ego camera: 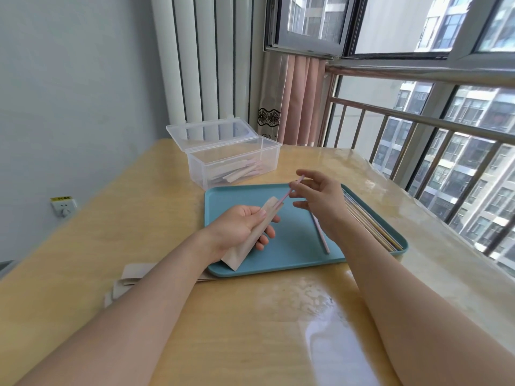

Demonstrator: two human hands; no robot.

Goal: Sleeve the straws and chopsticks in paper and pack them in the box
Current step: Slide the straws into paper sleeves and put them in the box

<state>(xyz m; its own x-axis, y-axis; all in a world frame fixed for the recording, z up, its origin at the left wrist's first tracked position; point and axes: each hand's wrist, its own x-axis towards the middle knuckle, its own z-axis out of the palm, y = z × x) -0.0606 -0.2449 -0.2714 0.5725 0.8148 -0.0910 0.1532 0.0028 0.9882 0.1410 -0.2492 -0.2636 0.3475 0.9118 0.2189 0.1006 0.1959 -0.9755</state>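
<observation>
My left hand (239, 227) grips a tan paper sleeve (252, 235) above the near left of the blue tray (278, 263). A pink straw (289, 192) pokes out of the sleeve's top end, and my right hand (317, 199) pinches its upper part. On the tray lies another pink straw (320, 232). Several chopsticks and straws (373, 227) lie along the tray's right rim. The clear plastic box (234, 160) stands open behind the tray, with a few sleeved pieces (242, 171) inside.
A stack of flat paper sleeves (131, 277) lies on the wooden table under my left forearm. A radiator and curtain stand behind the box. A metal railing and windows run along the right side.
</observation>
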